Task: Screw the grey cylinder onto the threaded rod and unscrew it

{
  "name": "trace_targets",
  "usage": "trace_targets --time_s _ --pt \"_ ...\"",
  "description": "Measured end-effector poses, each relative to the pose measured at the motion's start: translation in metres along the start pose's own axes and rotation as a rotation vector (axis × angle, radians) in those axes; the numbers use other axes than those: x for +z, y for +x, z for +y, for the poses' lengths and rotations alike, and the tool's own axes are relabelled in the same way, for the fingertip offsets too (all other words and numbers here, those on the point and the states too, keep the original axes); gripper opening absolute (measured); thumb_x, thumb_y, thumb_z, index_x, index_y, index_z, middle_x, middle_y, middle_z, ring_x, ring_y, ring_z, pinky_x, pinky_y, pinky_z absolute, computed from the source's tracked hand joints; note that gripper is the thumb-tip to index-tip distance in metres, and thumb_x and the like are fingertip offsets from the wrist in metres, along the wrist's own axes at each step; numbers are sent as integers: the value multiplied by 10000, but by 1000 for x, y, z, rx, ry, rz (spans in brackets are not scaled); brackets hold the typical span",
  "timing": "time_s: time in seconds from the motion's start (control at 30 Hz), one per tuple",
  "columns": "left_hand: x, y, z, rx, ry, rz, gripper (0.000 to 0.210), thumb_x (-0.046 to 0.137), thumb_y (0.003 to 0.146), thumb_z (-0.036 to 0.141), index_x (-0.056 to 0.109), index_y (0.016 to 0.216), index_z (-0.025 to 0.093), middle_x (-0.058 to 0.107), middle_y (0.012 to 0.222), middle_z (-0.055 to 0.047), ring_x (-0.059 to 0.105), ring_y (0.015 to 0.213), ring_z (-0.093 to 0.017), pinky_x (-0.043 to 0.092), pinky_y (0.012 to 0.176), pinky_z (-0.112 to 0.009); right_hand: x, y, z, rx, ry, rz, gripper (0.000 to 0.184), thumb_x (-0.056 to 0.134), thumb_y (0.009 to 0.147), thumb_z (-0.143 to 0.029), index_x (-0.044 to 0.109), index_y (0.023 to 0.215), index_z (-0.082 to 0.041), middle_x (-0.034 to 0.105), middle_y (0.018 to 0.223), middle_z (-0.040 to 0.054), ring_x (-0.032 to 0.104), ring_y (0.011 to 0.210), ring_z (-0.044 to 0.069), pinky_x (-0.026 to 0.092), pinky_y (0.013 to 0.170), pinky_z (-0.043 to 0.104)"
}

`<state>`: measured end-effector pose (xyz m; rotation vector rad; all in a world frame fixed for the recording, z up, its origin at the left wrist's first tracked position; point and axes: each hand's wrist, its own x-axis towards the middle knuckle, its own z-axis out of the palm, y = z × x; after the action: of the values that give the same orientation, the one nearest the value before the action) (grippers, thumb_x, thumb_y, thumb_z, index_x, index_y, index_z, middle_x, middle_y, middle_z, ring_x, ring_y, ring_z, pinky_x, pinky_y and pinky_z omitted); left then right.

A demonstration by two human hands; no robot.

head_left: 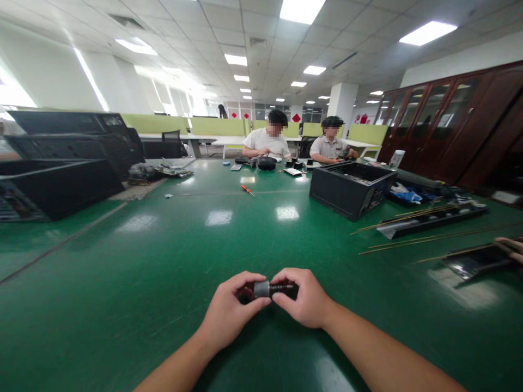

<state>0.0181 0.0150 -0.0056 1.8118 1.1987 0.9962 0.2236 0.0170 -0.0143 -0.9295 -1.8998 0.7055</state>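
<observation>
Just above the near part of the green table [183, 256], my two hands meet at a small grey cylinder [262, 289]. A thin dark shaft [281, 288] with coil-like rings stretches right from it, tipped with a narrow end. My left hand [231, 305] grips the cylinder between thumb and fingers. My right hand [306, 299] pinches around the ringed shaft, thumb and fingertips close to the cylinder's right end. The exact kind of part is not clear, and fingers hide some of it.
Farther out lies an orange screwdriver [245, 189]. Black computer cases stand at left [61, 188] and right [351, 188]. Long thin rods [408, 220] and a metal rail [429, 218] lie at right, near another person's hand [510, 247]. Two people sit across the table.
</observation>
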Motion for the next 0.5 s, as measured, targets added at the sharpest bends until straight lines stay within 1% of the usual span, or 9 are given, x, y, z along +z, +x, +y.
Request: trace_targets --time_s 0.27,0.5 --pt "1 -1 2 38 47 27 268 774 718 272 714 976 230 708 913 -10 669 822 -190 513 758 -292 0 0 0 30 -3 2 132 691 725 -164 700 853 -194 717 794 7 661 722 164 470 684 253" --pt "0 -2 4 27 72 32 273 773 710 278 717 971 222 721 920 -22 676 847 -207 519 787 -314 1 1 1 38 -17 15 115 713 720 -170 707 832 -196 720 780 1 662 711 156 465 679 246"
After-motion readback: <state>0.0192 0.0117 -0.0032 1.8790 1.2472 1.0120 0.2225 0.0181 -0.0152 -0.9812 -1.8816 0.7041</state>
